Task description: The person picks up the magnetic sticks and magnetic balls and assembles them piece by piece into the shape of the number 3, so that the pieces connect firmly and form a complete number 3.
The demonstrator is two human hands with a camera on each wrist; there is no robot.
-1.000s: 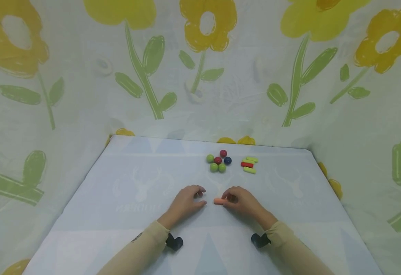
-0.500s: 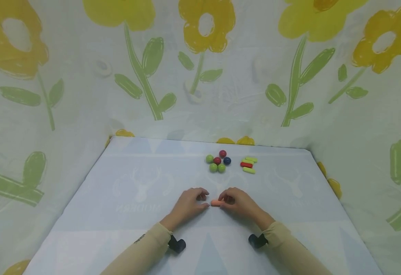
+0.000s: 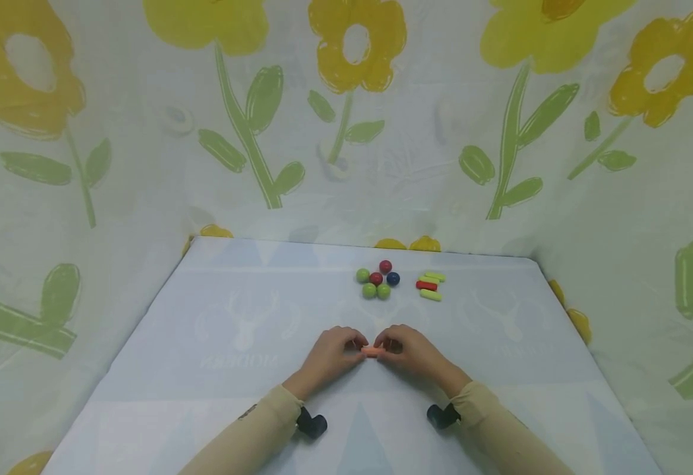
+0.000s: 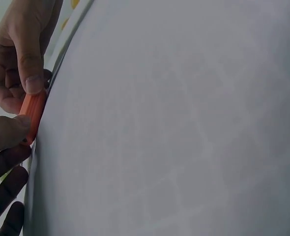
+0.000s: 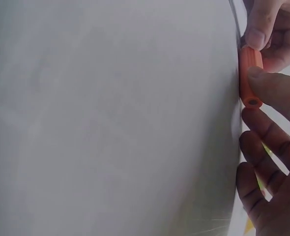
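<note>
A short orange rod point(image 3: 373, 351) lies crosswise between my two hands, low over the table. My left hand point(image 3: 331, 351) pinches its left end between thumb and fingertips. At the right end, my right hand point(image 3: 410, 351) grips it the same way. In the right wrist view the orange rod point(image 5: 249, 78) shows grooved sides and a dark round spot in its end face. From the left wrist, the orange rod point(image 4: 33, 113) spans the gap between both thumbs. Fingers cover parts of it in every view.
Beyond the hands, a cluster of green, red and blue balls point(image 3: 375, 279) sits on the white patterned table point(image 3: 204, 382). To its right lie several yellow-green rods point(image 3: 431, 295) and one red rod point(image 3: 426, 285). A flower-print curtain point(image 3: 406, 165) surrounds the table.
My right hand has shifted slightly left with the orange rod. My left hand has moved right from beside the rod and now pinches its left end. The balls and other rods stay put.
</note>
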